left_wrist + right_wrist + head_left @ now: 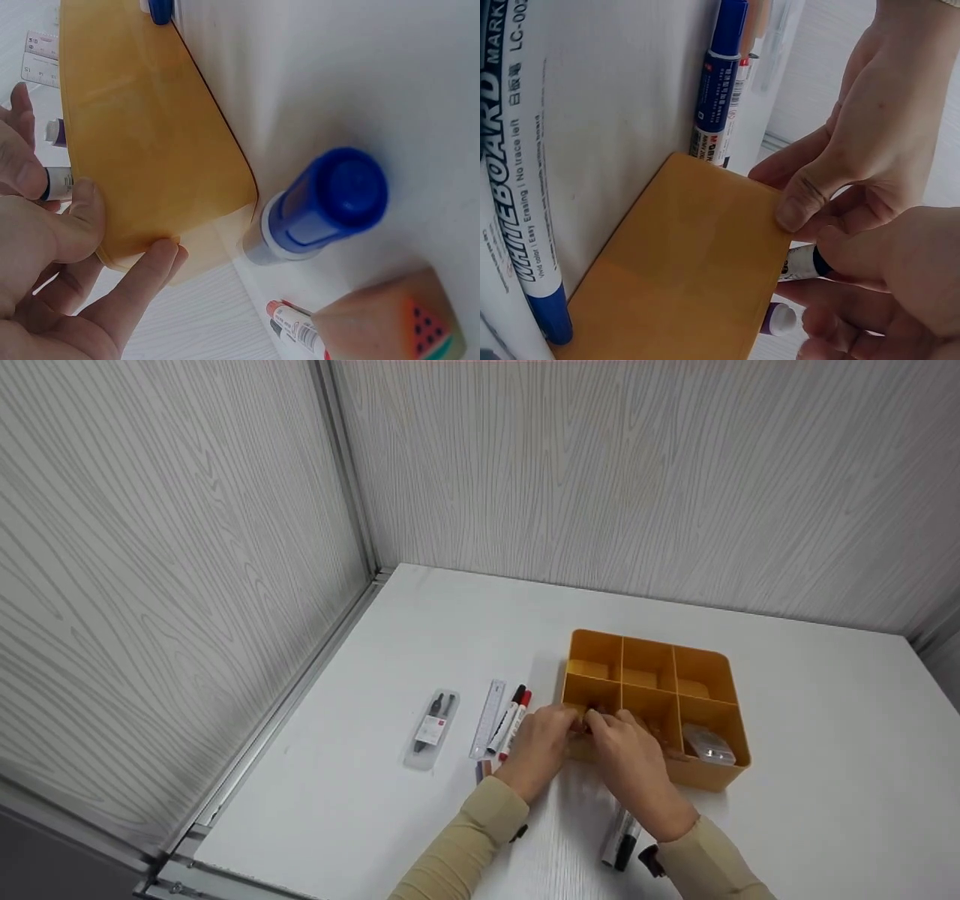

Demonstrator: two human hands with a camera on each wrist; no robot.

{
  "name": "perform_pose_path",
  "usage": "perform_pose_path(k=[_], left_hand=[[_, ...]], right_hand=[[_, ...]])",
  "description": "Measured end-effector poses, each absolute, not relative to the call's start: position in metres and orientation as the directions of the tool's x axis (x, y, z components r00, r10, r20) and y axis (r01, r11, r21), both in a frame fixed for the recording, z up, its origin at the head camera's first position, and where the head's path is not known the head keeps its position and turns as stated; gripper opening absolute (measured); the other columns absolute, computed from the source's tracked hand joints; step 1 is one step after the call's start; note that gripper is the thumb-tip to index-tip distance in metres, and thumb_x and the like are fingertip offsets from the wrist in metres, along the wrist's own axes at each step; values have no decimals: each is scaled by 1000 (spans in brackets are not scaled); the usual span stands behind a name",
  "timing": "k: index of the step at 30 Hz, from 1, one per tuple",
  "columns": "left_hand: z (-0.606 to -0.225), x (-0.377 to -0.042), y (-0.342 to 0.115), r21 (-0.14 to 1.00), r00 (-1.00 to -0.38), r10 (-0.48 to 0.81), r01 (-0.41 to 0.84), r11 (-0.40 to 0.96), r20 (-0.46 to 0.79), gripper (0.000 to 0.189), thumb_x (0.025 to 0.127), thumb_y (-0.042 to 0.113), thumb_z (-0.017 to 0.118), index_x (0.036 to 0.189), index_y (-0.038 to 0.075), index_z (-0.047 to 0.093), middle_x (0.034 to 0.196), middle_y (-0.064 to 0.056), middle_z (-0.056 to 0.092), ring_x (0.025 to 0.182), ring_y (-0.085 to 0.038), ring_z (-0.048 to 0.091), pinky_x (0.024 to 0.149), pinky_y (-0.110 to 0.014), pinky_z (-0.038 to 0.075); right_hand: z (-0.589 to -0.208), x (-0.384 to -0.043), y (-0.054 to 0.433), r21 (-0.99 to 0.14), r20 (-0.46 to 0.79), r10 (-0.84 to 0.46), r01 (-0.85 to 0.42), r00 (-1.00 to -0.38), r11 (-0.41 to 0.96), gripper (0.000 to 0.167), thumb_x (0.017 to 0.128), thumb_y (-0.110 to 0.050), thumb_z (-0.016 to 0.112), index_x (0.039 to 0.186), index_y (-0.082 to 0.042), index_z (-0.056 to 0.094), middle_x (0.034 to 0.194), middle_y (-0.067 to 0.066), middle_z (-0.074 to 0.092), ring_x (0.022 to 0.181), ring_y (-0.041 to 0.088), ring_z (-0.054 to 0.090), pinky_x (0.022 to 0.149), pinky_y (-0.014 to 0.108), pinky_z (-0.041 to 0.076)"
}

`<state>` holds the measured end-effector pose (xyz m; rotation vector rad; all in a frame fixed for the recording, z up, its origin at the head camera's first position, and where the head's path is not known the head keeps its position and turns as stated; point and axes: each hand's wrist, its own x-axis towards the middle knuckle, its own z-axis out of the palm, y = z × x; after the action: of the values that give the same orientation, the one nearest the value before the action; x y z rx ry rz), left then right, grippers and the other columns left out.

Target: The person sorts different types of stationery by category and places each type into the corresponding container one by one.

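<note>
An orange box (694, 774) with several compartments stands before me, both hands at its front-left compartment. My left hand (541, 741) grips the box's corner, thumb at the rim and fingers along the outer wall in the left wrist view. My right hand (634, 751) pinches the black end of a small white cylinder (801, 263) over the compartment; its kind cannot be told. Beside it shows a purple item with a white end (781, 319), partly behind the box wall. In the front-right compartment lies a small clear case (709, 744).
Left of the box lie a ruler (489, 720), a black-capped marker (506, 724), a red-capped marker (517, 724) and a clear compass case (433, 731). Near my left wrist are a blue-capped marker (326, 202) and a watermelon-print block (397, 322). Whiteboard markers (619, 838) lie in front.
</note>
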<state>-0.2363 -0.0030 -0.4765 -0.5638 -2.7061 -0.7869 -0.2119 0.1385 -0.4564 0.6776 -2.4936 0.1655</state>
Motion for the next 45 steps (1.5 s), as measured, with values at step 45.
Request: perform_pose_path(k=[45], left_hand=[[-479, -237, -2, 424, -855, 292, 476, 770, 429, 11, 90, 4, 69, 83, 11, 65, 80, 0, 68, 71, -10, 61, 63, -17, 49]], right_hand=[[-429, -177, 220, -235, 696, -220, -507, -684, 829, 29, 78, 12, 70, 104, -2, 69, 100, 13, 67, 81, 21, 55, 63, 34, 46]])
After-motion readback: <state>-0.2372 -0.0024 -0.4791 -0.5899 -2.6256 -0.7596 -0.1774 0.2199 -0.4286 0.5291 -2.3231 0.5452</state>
